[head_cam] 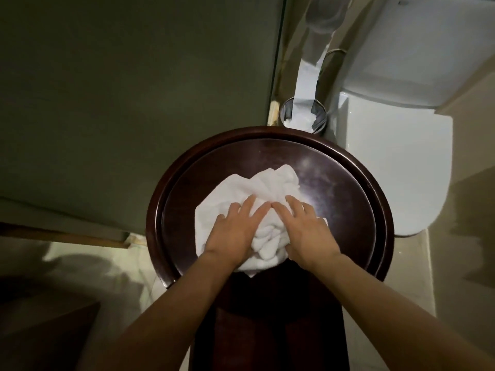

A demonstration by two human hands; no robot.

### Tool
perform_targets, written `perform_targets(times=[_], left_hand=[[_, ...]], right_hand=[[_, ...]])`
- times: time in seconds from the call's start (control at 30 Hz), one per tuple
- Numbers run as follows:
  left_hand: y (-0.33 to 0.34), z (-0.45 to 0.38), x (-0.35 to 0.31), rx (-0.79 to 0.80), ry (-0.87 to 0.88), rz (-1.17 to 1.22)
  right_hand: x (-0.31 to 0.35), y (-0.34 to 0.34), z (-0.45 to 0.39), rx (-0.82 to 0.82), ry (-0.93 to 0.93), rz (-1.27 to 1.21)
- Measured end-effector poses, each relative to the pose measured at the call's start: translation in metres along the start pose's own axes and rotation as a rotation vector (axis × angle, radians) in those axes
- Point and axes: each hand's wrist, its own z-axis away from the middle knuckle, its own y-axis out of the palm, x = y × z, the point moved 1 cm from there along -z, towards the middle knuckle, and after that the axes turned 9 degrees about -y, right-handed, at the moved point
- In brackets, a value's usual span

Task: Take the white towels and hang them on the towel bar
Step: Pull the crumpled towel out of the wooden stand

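On round dark wooden bench (348,188): crumpled white towels (241,188) at centre. Left hand (235,231), right hand (305,231) press flat on pile, fingers extended, nothing gripped; likely gathering for lift. Towel bar not visible.

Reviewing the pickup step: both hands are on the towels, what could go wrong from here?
1. The white towels lie in one crumpled heap, so lifting may bring up a tangle, or one may drop.
2. The left hand and right hand rest flat on top, so neither grips yet.
3. The heap overhangs the round table's near edge and could slide off.
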Motion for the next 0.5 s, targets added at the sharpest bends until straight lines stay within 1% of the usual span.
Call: perform_targets(times=[0.07, 0.17, 0.27, 0.33, 0.43, 0.5], left_hand=[[-0.009, 0.005, -0.002, 0.100, -0.016, 0.065], [-0.037, 0.025, -0.010, 0.229, -0.026, 0.070], [-0.063, 0.059, -0.022, 0.221, -0.018, 0.065], [-0.070, 0.088, -0.026, 0.200, -0.029, 0.084], [-0.060, 0.139, -0.037, 0.205, -0.055, 0.052], [-0.043, 0.177, -0.047, 0.194, -0.074, 0.052]], right_hand=[[-0.001, -0.010, 0.008, 0.062, -0.019, -0.022], [0.005, -0.034, 0.031, 0.084, -0.027, -0.051], [0.015, -0.051, 0.065, 0.085, -0.032, -0.083], [0.024, -0.054, 0.091, 0.088, -0.055, -0.090], [0.041, -0.042, 0.136, 0.128, -0.083, -0.075], [0.052, -0.022, 0.166, 0.114, -0.107, -0.062]])
